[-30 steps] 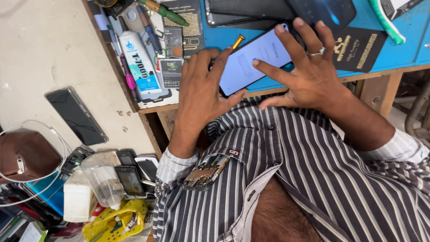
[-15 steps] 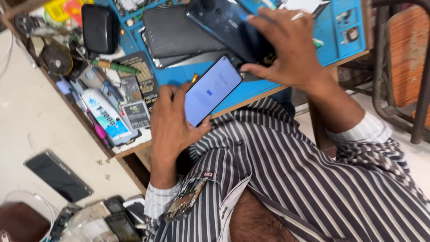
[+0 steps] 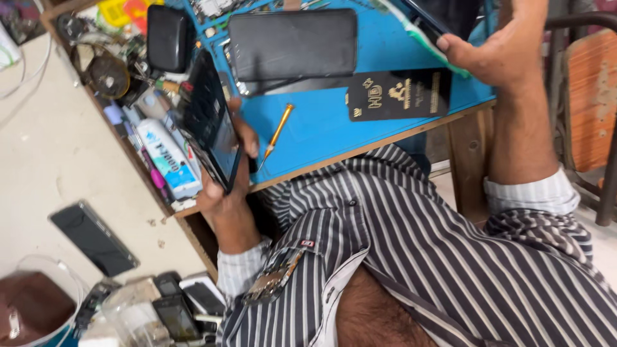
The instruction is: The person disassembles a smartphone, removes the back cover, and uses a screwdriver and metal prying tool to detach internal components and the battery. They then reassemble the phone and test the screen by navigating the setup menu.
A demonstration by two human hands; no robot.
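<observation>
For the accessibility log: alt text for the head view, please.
The person's left hand grips a dark smartphone edge-on above a blue work mat, while the right hand holds another dark device at the mat's far edge. A yellow-handled screwdriver and a black tablet lie on the mat.

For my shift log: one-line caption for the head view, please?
Left hand grips a dark phone edge-on above the blue mat; right hand holds another dark device.
</observation>
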